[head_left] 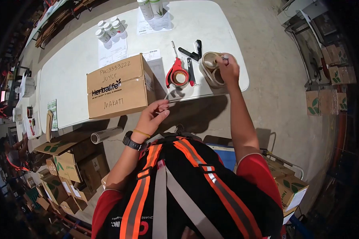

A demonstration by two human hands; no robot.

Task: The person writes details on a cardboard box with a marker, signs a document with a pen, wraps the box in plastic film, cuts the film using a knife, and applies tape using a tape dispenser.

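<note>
A taped cardboard box (116, 88) with handwriting and a printed "Herbalife" mark stands near the table's front edge. Just off its lower right corner is my left hand (153, 116), fingers curled in a pinch; a thin pale thing shows at the fingertips, too small to name. My right hand (229, 71) is closed at the rolls of tape (210, 59) on the right, with a small greyish-white thing between its fingers that I cannot make out. A red tape dispenser (177, 74), a black and red cutter (191, 71) and a black stapler (193, 51) lie between the hands.
On the white table (70, 75), several white bottles (110, 28) and two taller containers (150, 8) stand on printed papers (113, 51). Open cartons (73, 159) fill the floor at left; more cartons (325, 102) are stacked at right. Another person (18, 153) is at far left.
</note>
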